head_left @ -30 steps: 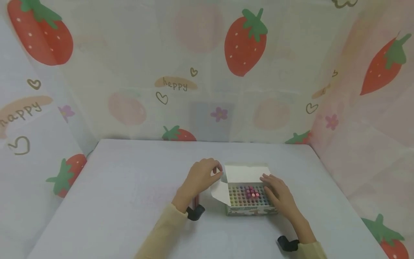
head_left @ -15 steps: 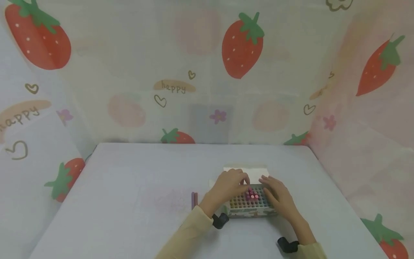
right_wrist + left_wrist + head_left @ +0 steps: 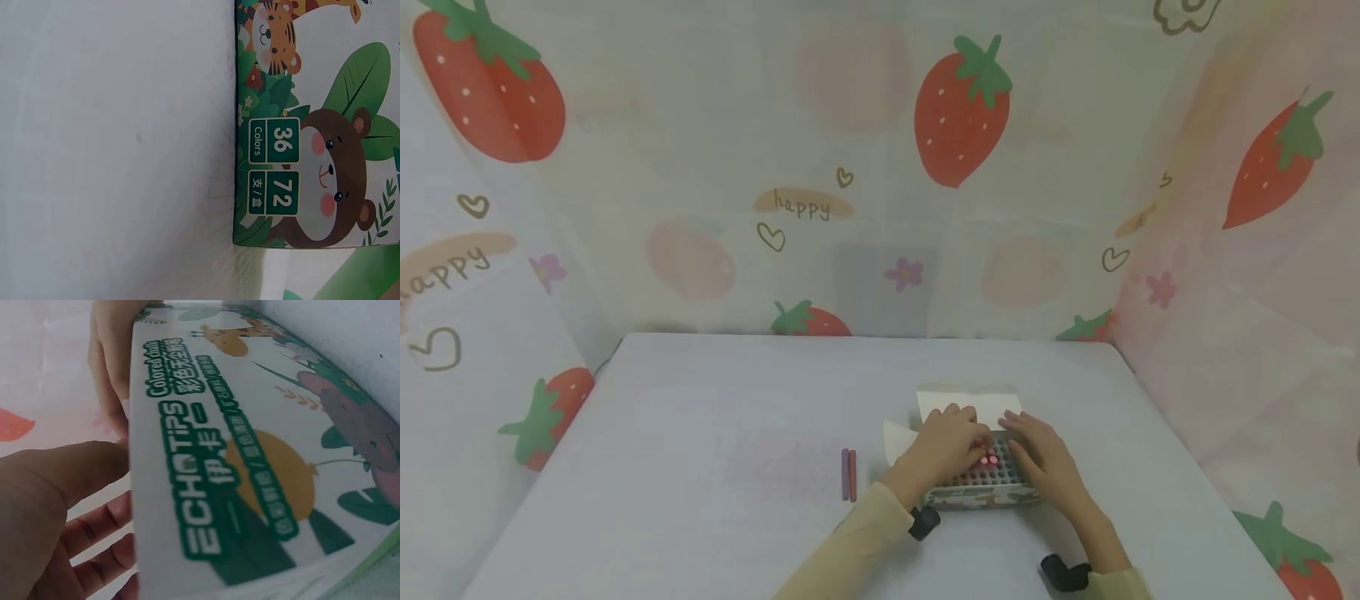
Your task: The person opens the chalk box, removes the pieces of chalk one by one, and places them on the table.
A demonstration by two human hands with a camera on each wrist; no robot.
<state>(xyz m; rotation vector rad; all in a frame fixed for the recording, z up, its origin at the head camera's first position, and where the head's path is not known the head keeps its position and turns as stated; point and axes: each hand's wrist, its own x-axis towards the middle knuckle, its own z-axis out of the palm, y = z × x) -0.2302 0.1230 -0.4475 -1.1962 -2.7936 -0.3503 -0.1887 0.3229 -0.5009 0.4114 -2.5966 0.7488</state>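
A box of colored chalk (image 3: 985,497) stands on the table with its lid (image 3: 973,402) folded back, showing rows of chalk ends. My left hand (image 3: 946,440) reaches over the box from the left, fingers bent down beside several raised pink chalks (image 3: 989,459). In the left wrist view the printed box side (image 3: 250,437) hides its thumb tip; whether it pinches a chalk I cannot tell. My right hand (image 3: 1049,457) rests along the box's right end, fingers extended toward the lid and thumb near the chalk rows. The right wrist view shows the printed box side (image 3: 325,144), but no hand.
Two chalk sticks, one purple (image 3: 845,475) and one reddish (image 3: 853,476), lie side by side on the white table (image 3: 715,475) left of the box. A white side flap (image 3: 897,439) sticks out from the box's left end. Strawberry-print cloth (image 3: 1030,167) surrounds the table.
My left hand has moved right from beside the flap to over the chalk rows, and its fingers have dropped to the raised chalks. The two loose sticks are uncovered. My right hand stays put.
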